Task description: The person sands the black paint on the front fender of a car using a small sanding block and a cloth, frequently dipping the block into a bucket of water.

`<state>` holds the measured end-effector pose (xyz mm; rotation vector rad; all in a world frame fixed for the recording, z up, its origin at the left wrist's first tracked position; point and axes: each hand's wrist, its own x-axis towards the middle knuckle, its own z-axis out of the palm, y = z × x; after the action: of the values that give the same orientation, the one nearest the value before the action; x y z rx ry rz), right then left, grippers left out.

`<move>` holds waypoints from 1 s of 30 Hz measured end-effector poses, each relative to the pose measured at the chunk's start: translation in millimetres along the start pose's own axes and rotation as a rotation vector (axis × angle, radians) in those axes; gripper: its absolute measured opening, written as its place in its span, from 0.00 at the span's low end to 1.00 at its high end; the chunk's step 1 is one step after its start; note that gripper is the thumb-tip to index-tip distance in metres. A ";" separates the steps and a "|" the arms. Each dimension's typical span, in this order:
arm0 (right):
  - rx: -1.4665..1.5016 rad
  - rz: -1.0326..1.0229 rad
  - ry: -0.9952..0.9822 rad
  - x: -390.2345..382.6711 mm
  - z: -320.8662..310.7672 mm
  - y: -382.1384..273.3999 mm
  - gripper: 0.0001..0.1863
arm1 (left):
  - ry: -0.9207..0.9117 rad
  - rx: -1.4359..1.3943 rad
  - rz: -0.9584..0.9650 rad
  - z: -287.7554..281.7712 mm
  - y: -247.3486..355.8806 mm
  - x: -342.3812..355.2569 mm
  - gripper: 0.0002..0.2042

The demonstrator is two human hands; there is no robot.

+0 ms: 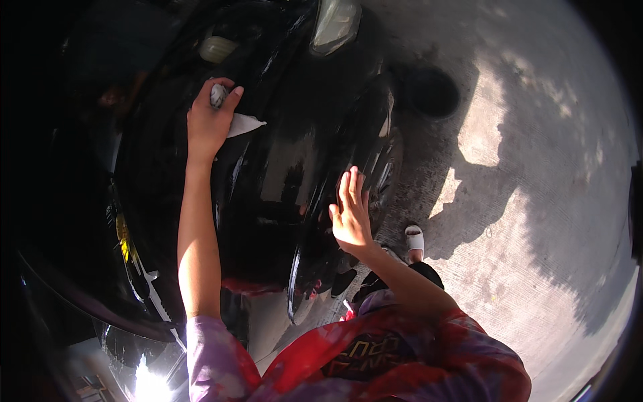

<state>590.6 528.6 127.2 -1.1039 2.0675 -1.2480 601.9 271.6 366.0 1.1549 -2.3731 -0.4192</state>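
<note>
glossy black car body (281,167) filling the left and middle of the view, curved, mirror-bright, throwing back glare at the lower left. pale concrete ground (536,221) off to the right, striped with sun and hard shadow. dark wheel (432,90) up top beside the bodywork, a headlamp (335,23) above it at the upper edge. tie-dye shirt (402,355) in red and purple along the bottom, one white sandal (414,239) planted on the concrete just past the panel's edge.

left hand (209,120) out at full reach, fingers curled shut around a small white cloth (238,120), one corner poking out to the right, the bundle pressed flat on the paintwork. right hand (351,211) nearer in, open, fingers spread and together-ish, palm laid against the panel's lower right flank, holding nothing. hands well apart, both touching the black surface.

cloth looking soft, light, floppy — likely to fold and slide easily on that slick finish, so a bunched grip in the palm with the fingers over the top seems the safe way to hold it. panel itself looking hard, smooth, slippery, probably quick to show smears. small yellow tag (122,234) at the far left, too blurred to read as anything more.
</note>
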 end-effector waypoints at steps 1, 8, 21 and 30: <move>-0.053 -0.019 0.107 52.3 -19.0 7.8 0.40 | 0.012 -0.013 0.032 -0.2 1.9 -0.5 0.16; -0.283 -0.188 0.157 46.8 -13.0 -30.7 0.37 | 0.002 -0.006 0.053 0.8 -19.3 10.1 0.18; -0.296 -0.135 -0.055 -12.6 -5.1 -56.6 0.38 | -0.010 -0.123 0.033 -9.6 -5.2 3.6 0.14; -0.218 0.022 0.190 135.9 -35.2 -4.1 0.31 | -0.071 -0.115 0.001 4.5 -28.3 14.8 0.19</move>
<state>490.5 432.2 147.9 -1.0886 2.3984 -1.1774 610.1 243.1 353.2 1.1041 -2.3755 -0.5976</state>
